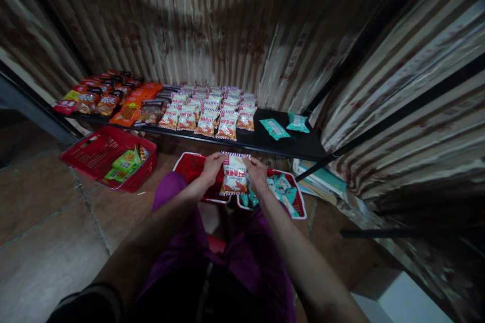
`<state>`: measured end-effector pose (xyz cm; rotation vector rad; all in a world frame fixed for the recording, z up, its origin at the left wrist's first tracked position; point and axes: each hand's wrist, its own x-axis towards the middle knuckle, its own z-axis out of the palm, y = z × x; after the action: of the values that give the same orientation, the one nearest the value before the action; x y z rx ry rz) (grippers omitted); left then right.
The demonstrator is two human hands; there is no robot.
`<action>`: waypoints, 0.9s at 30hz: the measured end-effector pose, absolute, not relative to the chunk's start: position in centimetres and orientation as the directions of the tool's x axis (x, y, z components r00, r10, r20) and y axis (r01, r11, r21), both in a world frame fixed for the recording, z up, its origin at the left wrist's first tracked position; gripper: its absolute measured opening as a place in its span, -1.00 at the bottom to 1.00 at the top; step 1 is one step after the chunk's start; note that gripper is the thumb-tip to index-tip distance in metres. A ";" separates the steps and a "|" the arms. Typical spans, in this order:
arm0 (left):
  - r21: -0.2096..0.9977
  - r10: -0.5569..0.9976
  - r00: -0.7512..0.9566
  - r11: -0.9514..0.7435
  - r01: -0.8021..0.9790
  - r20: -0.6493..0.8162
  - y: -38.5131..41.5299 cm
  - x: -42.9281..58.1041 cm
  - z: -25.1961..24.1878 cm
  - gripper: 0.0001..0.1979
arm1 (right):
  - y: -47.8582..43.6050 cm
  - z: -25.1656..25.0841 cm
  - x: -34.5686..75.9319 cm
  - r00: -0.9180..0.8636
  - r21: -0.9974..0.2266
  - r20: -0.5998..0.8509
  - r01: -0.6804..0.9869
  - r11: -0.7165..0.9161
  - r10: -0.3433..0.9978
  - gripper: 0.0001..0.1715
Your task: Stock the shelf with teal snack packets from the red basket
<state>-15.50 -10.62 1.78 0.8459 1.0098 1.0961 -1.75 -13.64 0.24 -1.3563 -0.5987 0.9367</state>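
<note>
Between both hands I hold a white and orange snack bag [234, 175] upright, its printed front towards me. My left hand [212, 166] grips its upper left edge, and my right hand [256, 170] its upper right edge. Beneath the hands stand two red baskets: the left one [186, 162] shows a bare red inside, while the right one [299, 197] holds several teal packets [282, 187]. Just beyond, rows of matching white and orange bags [206, 120] lie on a low black shelf [250, 142].
Orange packs [132, 103] and brown snack bags [108, 103] fill the shelf's left side. Two teal packets [275, 128] lie at its right. Another red basket [87, 154] with green packets [127, 161] stands on the tiled floor. Black shelf bars slant at right, near a white box [405, 298].
</note>
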 end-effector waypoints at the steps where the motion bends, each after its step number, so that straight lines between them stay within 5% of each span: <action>1: 0.916 0.966 0.124 0.256 -0.310 -0.228 -10.7 -15.4 2.0 -0.78 | -13.7 0.4 -1.7 0.522 -0.977 -0.156 -0.209 -0.053 0.839 -0.59; 10: 0.886 0.957 0.083 0.289 -0.363 -0.278 -11.1 -14.4 3.4 -0.72 | -14.5 1.6 -2.1 0.540 -0.940 -0.243 -0.335 -0.060 0.806 -0.61; 17: 0.847 0.857 0.350 0.473 -0.245 -0.377 -12.7 -15.5 3.0 -0.67 | -14.0 1.0 -0.8 0.623 -0.949 -0.221 -0.315 -0.018 0.750 -0.61; 21: 0.779 0.798 0.501 0.533 -0.330 -0.334 -14.0 -15.3 2.3 -0.62 | -13.8 1.1 -0.5 0.636 -0.947 -0.222 -0.321 -0.009 0.739 -0.59; 27: 0.786 0.866 0.384 0.470 -0.403 -0.321 -14.7 -14.2 1.5 -0.61 | -13.9 1.2 -0.5 0.628 -0.959 -0.204 -0.281 -0.026 0.751 -0.56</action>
<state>-14.22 -14.72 1.54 0.6725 0.8087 0.8906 -0.49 -13.93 1.19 -1.3619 -0.4383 0.8671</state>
